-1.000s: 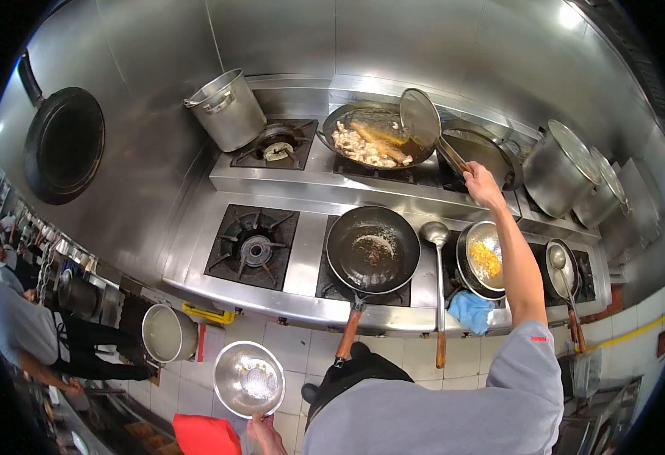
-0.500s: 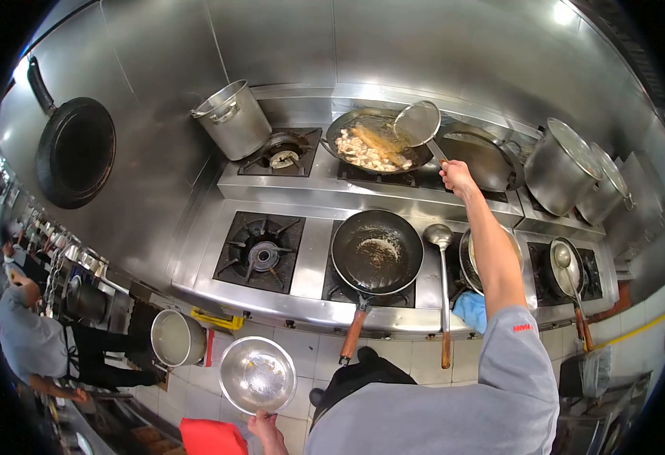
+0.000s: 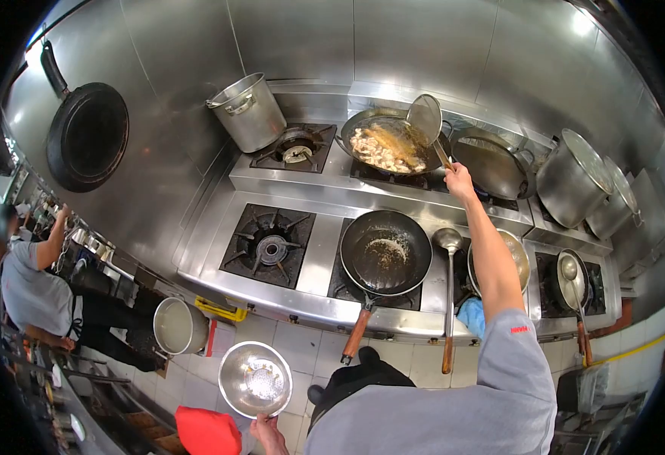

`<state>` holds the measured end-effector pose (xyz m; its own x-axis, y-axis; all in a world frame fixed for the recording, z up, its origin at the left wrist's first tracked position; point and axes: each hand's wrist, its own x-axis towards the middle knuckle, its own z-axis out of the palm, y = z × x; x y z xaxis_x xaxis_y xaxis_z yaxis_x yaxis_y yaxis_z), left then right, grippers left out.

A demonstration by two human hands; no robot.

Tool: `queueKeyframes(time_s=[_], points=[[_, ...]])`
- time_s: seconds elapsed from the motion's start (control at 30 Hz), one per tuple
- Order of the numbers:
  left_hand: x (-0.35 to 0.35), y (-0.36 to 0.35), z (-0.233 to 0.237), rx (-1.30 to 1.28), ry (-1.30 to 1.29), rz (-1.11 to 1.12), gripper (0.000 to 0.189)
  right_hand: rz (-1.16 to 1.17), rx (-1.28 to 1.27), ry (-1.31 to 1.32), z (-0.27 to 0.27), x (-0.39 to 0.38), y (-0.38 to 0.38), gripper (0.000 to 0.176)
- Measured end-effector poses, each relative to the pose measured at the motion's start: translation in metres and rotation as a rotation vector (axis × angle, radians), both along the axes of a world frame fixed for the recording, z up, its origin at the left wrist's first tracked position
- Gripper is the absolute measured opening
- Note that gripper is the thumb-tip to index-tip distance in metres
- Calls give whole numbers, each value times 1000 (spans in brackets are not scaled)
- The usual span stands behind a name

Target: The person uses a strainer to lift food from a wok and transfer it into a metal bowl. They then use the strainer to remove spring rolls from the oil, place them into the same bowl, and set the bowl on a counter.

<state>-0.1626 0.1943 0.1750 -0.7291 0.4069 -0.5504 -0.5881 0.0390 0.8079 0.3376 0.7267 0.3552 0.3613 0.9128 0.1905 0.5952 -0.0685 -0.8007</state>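
My right hand [image 3: 459,179] grips the handle of a round mesh strainer [image 3: 424,119]. The strainer is tilted at the right side of a wok [image 3: 346,121] on the back stove, its lower edge by the oil. Pale chopped pieces of food [image 3: 381,152] lie in the bubbling oil. Low at my left side, my left hand [image 3: 268,434] holds a steel bowl [image 3: 255,379] by its rim. A few small bits and a wet shine show inside the bowl. Its fingers are partly hidden.
A frying pan [image 3: 386,252] and a long ladle [image 3: 448,296] are on the front stove. Pots [image 3: 572,182] stand at the back right, another pot [image 3: 250,114] at the back left. A red cloth-like thing [image 3: 207,431] is beside the bowl. A co-worker [image 3: 37,284] stands at left.
The strainer has dropped slightly towards the oil and turned more edge-on. The bowl tips a little differently in my left hand. The co-worker has raised an arm. My view has shifted slightly.
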Motion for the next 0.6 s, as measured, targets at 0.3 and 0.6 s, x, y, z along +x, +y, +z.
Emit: queueKeyframes(time_s=[0.3,0.6], points=[[6,1,2,19,36,-4,7,195,-130,987,-15,23,-11,7],[7,17,0,-17,21,-92,11,279,-153,805,12,46,-60,8]])
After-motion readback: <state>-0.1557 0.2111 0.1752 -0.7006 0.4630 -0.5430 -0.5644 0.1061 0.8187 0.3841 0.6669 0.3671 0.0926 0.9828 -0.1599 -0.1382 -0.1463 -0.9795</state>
